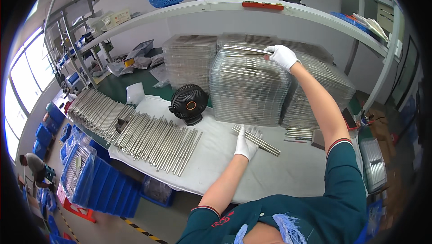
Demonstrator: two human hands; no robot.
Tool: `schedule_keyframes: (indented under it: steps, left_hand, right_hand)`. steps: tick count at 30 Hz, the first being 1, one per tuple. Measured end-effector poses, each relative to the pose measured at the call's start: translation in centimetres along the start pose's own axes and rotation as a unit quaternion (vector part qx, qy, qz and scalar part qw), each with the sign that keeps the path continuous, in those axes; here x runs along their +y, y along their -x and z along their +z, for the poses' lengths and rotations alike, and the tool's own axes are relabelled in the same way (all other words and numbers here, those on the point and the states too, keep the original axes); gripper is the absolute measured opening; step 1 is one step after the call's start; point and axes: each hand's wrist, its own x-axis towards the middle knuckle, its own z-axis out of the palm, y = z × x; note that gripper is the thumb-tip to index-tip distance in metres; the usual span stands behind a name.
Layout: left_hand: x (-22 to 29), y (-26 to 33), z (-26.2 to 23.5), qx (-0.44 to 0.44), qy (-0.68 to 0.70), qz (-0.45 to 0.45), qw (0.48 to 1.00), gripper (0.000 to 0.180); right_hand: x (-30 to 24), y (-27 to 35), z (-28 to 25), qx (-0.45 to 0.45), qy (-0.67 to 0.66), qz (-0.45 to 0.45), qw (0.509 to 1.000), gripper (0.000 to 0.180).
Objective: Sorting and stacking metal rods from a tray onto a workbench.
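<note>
My left hand (246,143), in a white glove, lies flat with fingers spread on a small bundle of thin metal rods (258,140) on the white table cover (216,154). My right hand (282,56), also gloved, reaches up to the top of the middle stack of clear plastic trays (249,86) and grips the edge of the top tray (245,50), which is tilted up off the stack. More tray stacks stand to the left (189,61) and right (321,88).
A small black fan (189,104) stands on the table before the stacks. Many metal rods (153,138) lie in rows on the left. Blue bins (103,185) sit below. A shelf (234,5) runs overhead. A person (33,167) crouches far left.
</note>
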Motion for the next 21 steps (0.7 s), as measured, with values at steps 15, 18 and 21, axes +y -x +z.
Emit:
schedule_keyframes:
  steps: [15,18,21]
  left_hand:
    - [0.1,0.0,0.1,0.005,0.019,-0.018,1.000,0.045]
    - [0.2,-0.1,0.0,0.002,0.018,-0.017,1.000,0.045]
    - [0.3,-0.3,-0.1,0.004,0.016,-0.017,1.000,0.044]
  right_hand:
    - [3.7,-3.9,3.3,-0.113,-0.037,-0.007,0.993,0.047]
    - [4.0,-4.2,3.8,-0.105,0.000,-0.022,0.994,0.047]
    - [4.1,-4.5,4.0,-0.107,-0.040,-0.013,0.993,0.046]
